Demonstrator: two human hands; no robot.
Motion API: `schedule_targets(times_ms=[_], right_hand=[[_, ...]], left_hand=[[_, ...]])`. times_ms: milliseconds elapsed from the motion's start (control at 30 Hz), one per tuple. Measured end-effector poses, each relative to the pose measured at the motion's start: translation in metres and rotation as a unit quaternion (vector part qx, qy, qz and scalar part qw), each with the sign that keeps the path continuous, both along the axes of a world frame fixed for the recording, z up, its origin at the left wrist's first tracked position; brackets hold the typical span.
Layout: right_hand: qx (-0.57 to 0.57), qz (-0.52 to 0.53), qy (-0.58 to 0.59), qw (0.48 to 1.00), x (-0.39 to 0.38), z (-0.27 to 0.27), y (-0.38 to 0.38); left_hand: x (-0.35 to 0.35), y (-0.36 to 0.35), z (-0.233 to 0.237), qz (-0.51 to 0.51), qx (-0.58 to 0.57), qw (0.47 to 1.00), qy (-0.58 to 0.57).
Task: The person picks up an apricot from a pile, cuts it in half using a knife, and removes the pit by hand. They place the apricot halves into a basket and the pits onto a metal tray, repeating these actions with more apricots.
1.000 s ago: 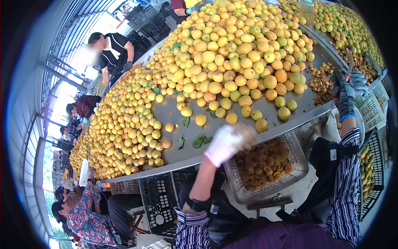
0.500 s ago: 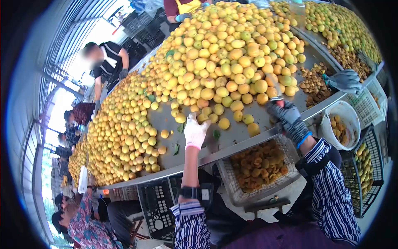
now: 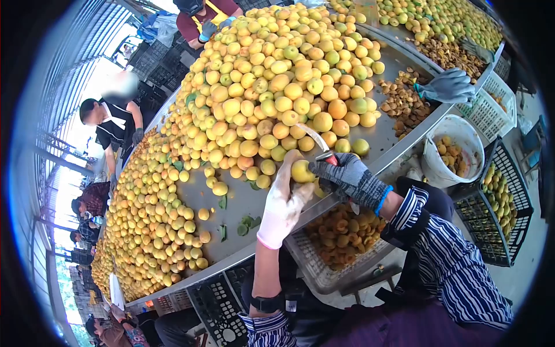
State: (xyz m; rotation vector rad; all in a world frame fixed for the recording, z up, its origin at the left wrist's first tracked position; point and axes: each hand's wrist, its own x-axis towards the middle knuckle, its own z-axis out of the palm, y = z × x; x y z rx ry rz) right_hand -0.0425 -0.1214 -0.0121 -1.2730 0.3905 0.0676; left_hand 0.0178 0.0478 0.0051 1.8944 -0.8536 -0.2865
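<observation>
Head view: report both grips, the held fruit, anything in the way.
Left grip on yellow fruit, visible side uncut. Right grip closed on red-handled knife. Fruit pile just beyond knife.

A blue-grey fabric glove point(image 3: 446, 88) lay near a pale slatted plastic crate point(image 3: 491, 110). Farther off, a person in a maroon top point(image 3: 189, 28) and a person in a black top with white trim point(image 3: 110, 130) were near stacked black plastic crates point(image 3: 151, 61)
</observation>
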Motion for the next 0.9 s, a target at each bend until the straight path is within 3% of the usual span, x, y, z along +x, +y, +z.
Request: schedule_targets(times_ms=[33,167,233,367,467,500,667,733,900], right_hand=[[-0.002,-0.002,0.02,1.0,0.002,0.0,-0.003],[0.002,0.011,0.028,1.0,0.001,-0.006,-0.005],[-0.014,0.018,0.027,0.999,-0.001,-0.002,-0.002],[-0.002,0.026,-0.006,1.0,-0.009,0.007,0.0],[-0.042,0.074,0.001,0.996,-0.013,0.007,0.0],[-0.058,0.074,-0.048,0.994,-0.013,-0.005,0.002],[-0.14,0.102,-0.023,0.985,-0.024,0.01,-0.002],[-0.259,0.084,-0.106,0.956,-0.025,0.002,-0.003],[-0.294,0.087,-0.127,0.943,-0.027,0.002,-0.006]], left_hand=[[-0.002,0.001,0.005,-0.016,-0.017,0.991,0.135],[0.0,0.001,-0.003,-0.013,-0.047,0.981,0.185],[0.007,-0.003,-0.022,-0.001,-0.267,0.886,0.38],[0.023,0.001,-0.029,-0.002,-0.359,0.828,0.431],[0.028,0.002,-0.032,0.007,-0.367,0.838,0.403],[0.026,0.001,-0.03,0.008,-0.366,0.839,0.402],[0.021,-0.003,-0.024,0.072,-0.322,0.9,0.285],[0.02,-0.004,-0.026,0.069,-0.312,0.907,0.274],[0.016,-0.006,-0.022,0.076,-0.267,0.926,0.256]])
